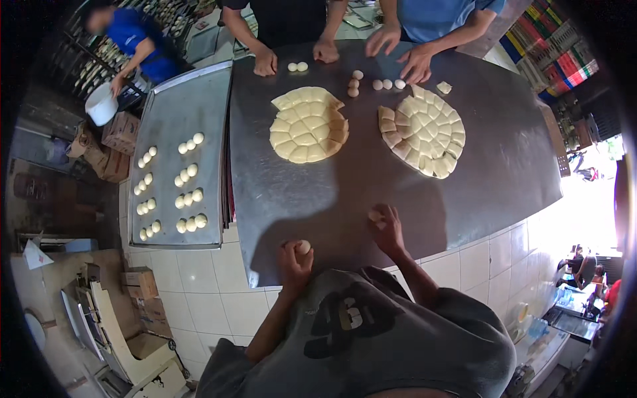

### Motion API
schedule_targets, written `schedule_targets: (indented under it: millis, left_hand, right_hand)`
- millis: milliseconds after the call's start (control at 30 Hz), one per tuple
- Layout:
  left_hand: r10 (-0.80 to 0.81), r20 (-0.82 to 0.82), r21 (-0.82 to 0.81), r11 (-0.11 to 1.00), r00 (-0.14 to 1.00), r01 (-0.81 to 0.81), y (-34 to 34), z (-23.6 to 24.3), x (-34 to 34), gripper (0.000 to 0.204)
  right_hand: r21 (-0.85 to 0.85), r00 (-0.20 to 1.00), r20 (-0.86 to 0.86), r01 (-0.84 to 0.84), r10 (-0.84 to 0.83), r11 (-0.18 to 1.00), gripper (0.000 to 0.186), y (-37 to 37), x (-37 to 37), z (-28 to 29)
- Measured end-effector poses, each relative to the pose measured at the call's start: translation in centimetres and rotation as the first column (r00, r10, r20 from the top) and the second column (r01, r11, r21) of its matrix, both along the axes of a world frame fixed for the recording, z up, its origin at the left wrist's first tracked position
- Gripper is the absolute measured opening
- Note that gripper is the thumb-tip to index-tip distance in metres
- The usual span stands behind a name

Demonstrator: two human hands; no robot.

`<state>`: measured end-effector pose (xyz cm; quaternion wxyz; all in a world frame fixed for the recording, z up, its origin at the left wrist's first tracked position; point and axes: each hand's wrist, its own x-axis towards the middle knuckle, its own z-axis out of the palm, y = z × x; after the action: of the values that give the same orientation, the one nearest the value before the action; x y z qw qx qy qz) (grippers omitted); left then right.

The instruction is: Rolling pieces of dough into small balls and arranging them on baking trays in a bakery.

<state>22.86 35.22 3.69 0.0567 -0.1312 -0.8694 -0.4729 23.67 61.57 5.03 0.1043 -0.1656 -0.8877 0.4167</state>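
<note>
Near the front edge of the dark metal table point(491, 192), my left hand point(292, 263) is closed round a dough ball point(303, 247), which shows past the thumb side. My right hand point(390, 233) rests farther in on the tabletop, its fingers curled about another dough ball point(375, 215). Beyond my hands lie two flat slabs of pale dough, both cut into many pieces: a left slab point(309, 126) and a right slab point(430, 132). A small loose dough piece point(444, 87) sits by the right slab's far edge.
Across the table two people work, one with hands point(265, 63) by a dough ball pair point(298, 67), the other reaching over a dough ball row point(389, 85). On the left, a metal tray point(162, 192) bears rows of dough balls. Someone in blue carries a white bucket point(101, 105).
</note>
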Motion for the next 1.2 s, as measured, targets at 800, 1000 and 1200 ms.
schedule_targets:
  millis: [800,1000,1200]
  left_hand:
    - [0.226,0.368,0.016,0.968,0.902,-0.250,-3.8,4.5,-1.4,0.030]
    - [0.014,0.161,0.057,0.998,0.987,-0.023,-1.5,5.9,-3.3,0.028]
    - [-0.205,-0.080,0.050,0.977,0.976,0.209,2.2,6.0,-3.9,0.044]
  right_hand:
    - [-0.063,0.967,0.256,0.018,-0.001,0.998,0.040,7.9,-25.6,-5.8]
    - [-0.224,0.814,0.157,0.581,-0.560,0.782,0.045,8.2,-14.5,-6.9]
    - [-0.836,0.940,-0.092,0.106,-0.328,0.538,0.020,7.8,-4.6,1.3]
